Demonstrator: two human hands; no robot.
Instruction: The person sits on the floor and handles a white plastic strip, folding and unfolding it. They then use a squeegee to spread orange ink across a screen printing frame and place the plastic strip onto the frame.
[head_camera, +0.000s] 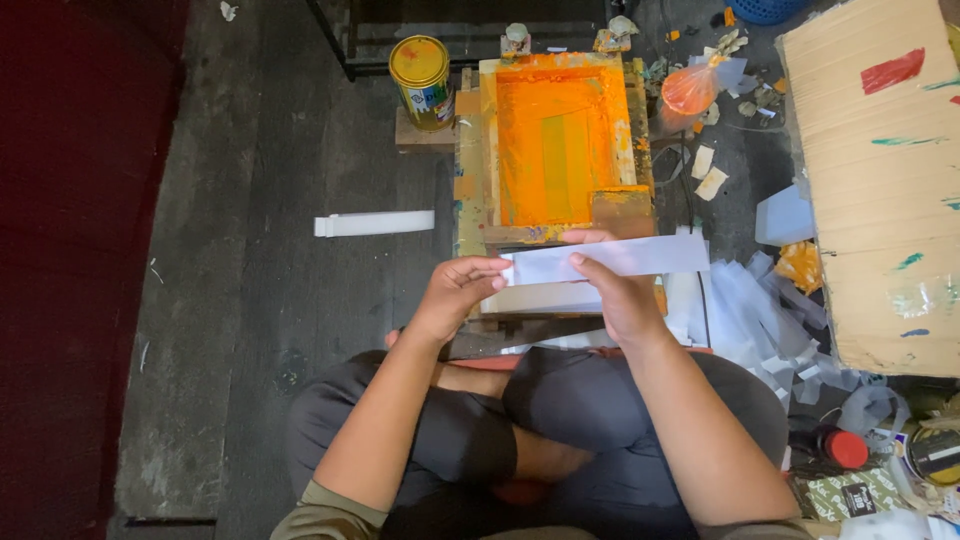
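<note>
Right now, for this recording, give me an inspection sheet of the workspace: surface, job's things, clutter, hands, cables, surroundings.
Surface: dark, worn floor; the person sits cross-legged on it.
Job's things: white paper strip held flat between both hands; ahead, a wooden printing frame coated in orange ink.
Clutter: heap of white paper scraps at right; orange plastic bag; red-capped container; a second white strip lying on the floor at left.
Hands: left hand pinches the strip's left end; right hand grips its middle.
Cables: thin dark cord beside the frame.
Surroundings: yellow-lidded tin; paint-smeared cardboard sheet; dark red area at left.
</note>
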